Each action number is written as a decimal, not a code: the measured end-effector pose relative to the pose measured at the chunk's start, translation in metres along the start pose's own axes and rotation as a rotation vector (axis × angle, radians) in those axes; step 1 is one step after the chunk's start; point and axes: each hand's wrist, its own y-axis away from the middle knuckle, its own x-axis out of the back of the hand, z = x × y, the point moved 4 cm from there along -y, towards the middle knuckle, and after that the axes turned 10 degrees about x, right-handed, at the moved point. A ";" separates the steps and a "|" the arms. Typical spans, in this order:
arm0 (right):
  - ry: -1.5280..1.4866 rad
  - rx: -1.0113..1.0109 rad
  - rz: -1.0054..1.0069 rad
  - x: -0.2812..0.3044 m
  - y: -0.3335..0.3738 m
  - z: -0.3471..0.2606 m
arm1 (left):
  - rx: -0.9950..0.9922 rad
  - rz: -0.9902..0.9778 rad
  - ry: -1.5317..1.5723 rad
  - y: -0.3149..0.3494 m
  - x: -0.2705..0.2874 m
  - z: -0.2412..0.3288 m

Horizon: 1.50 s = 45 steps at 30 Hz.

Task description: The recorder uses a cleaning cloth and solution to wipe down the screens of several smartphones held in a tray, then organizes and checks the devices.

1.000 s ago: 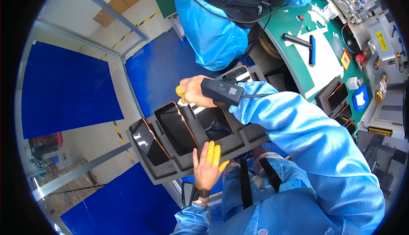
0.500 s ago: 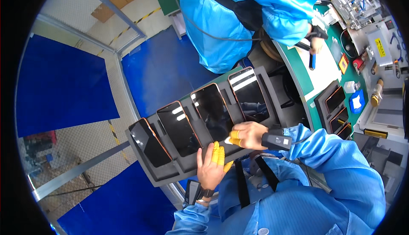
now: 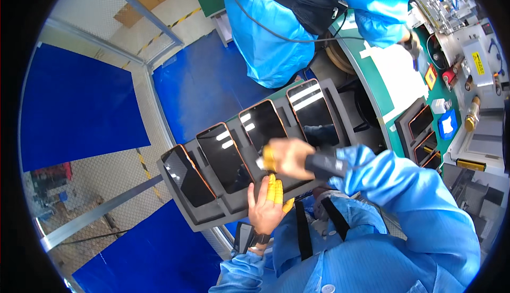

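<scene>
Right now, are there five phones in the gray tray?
No, the tray holds four phones, lying side by side in its slots.
</scene>
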 end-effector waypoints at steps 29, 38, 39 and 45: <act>-0.147 0.374 -0.312 0.018 0.033 -0.007 | 0.018 0.049 -0.079 0.005 -0.006 0.003; 0.079 0.258 -0.390 0.041 0.007 0.011 | 0.059 -0.018 -0.118 0.006 -0.006 0.000; 0.080 0.257 -0.273 0.043 -0.006 0.015 | 0.053 -0.002 -0.092 0.006 -0.005 0.000; 0.134 0.306 0.112 0.013 -0.104 0.028 | 0.058 0.002 0.107 0.011 0.018 -0.011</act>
